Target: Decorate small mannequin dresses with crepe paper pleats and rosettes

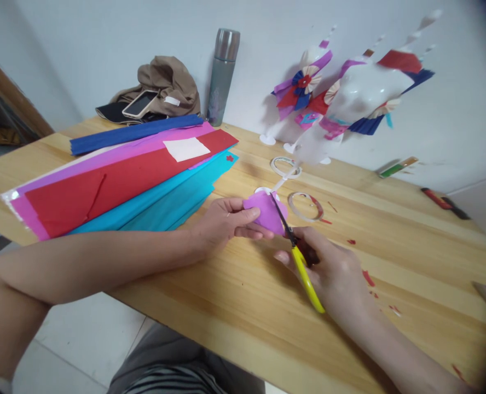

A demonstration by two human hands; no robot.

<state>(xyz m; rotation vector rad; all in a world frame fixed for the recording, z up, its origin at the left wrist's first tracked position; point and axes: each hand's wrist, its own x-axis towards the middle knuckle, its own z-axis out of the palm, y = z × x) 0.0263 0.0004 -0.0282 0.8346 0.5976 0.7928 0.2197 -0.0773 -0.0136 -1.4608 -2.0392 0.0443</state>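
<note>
Over the table's middle, my left hand (239, 220) pinches a small piece of purple paper (268, 213) between thumb and fingers. My right hand (329, 268) is closed around the yellow handles of a pair of scissors (306, 279). The dark blades lie across the purple paper, pointing away from me; whether they are cutting through it, I cannot tell. Just beyond the paper, a roll of tape (304, 206) with a reddish part and a second white tape roll (286, 167) lie flat. Small red scraps (368, 278) are scattered right of my right hand.
Folded coloured sheets, with a red one (136, 178) on top, cover the left side. Behind them are a brown cloth bundle (173, 82), a phone (140, 104) and a thermos (223, 76). White figures decorated with paper (358, 93) stand by the wall. A red-black cutter (444, 202) lies far right.
</note>
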